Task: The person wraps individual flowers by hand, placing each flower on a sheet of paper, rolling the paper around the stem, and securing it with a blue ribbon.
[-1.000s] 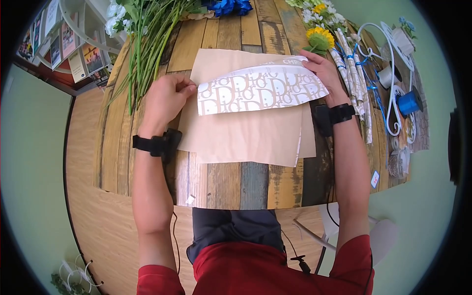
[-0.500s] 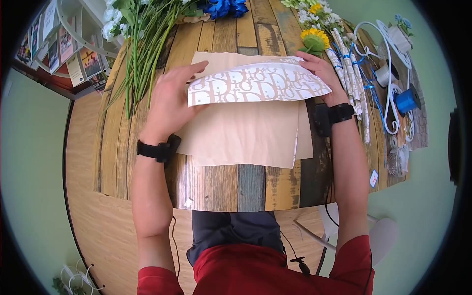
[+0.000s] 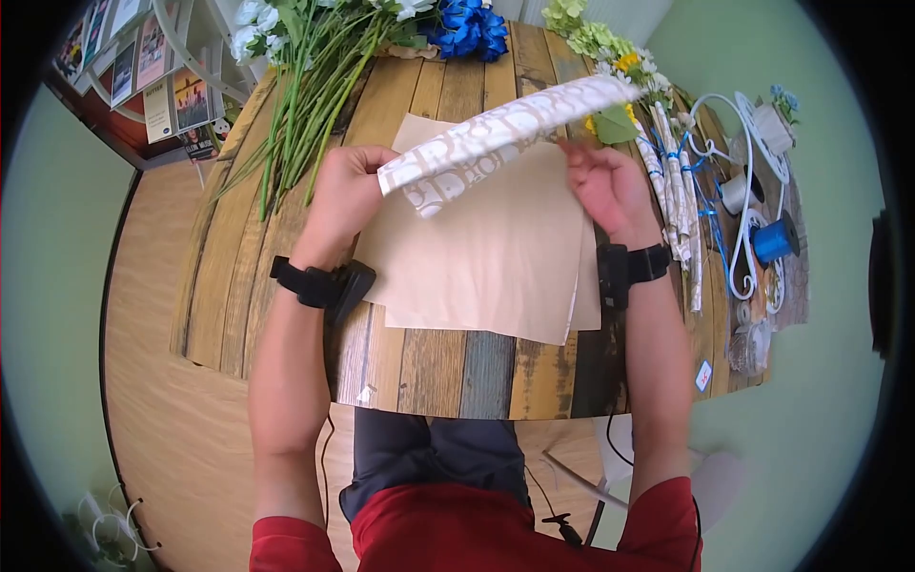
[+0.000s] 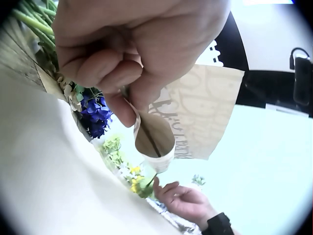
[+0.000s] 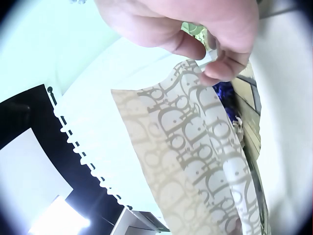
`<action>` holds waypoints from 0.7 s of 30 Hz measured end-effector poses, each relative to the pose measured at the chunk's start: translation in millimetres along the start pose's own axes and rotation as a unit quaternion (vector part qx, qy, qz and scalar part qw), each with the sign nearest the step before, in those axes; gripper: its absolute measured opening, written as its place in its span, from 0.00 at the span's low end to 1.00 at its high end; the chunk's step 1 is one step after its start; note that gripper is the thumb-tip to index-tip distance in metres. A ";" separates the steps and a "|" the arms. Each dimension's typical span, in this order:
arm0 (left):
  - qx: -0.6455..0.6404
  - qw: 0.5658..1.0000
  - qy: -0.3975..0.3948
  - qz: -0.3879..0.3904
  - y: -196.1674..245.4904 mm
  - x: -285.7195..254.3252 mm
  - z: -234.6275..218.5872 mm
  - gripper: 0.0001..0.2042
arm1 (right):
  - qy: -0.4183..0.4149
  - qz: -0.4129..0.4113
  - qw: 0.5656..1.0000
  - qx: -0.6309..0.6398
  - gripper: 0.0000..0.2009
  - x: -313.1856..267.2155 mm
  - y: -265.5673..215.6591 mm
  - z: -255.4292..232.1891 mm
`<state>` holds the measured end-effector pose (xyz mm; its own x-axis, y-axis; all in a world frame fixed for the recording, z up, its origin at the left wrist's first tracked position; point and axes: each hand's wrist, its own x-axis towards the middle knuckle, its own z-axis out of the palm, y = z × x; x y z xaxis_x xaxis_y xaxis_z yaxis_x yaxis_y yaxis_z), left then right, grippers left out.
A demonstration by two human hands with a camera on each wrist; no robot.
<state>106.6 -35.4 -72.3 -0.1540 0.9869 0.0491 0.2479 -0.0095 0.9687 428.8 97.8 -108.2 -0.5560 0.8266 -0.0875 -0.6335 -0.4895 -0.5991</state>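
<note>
My left hand (image 3: 348, 195) pinches the left end of a white wrapping paper (image 3: 510, 119) printed with tan letters. Partly rolled, the paper slants up to the right above the table; the left wrist view looks into its hollow end (image 4: 155, 137). My right hand (image 3: 615, 195) is just below the far end with loosely bent fingers, and in the right wrist view its fingertips (image 5: 217, 72) are beside the paper's corner. Plain tan paper sheets (image 3: 486, 257) lie stacked beneath. Past the roll's far end, a green leaf (image 3: 615, 124) shows, with yellow petals mostly hidden.
Long green stems (image 3: 310, 119) with white flowers lie at the back left, beside blue flowers (image 3: 467, 29). To the right are narrow rolled papers (image 3: 679, 186) tied with blue ribbon, a blue ribbon spool (image 3: 774, 238) and a white scrolled metal stand (image 3: 743, 276).
The paper has turned from lying nearly level to slanting up rightward, rolled narrower. My left hand has regripped its left end, and my right hand has let go and dropped lower.
</note>
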 end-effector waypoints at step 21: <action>-0.031 0.994 -0.101 -0.026 -3.6 -2.6 11.9 0.08 | 0.071 -0.210 0.973 0.060 0.22 46.6 47.2 54.4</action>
<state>117.5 -36.1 -78.8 0.0316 0.9985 -0.0443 0.1851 0.0378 0.9820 343.7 98.2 -97.3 -0.1592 0.9867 0.0312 -0.8521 -0.1214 -0.5091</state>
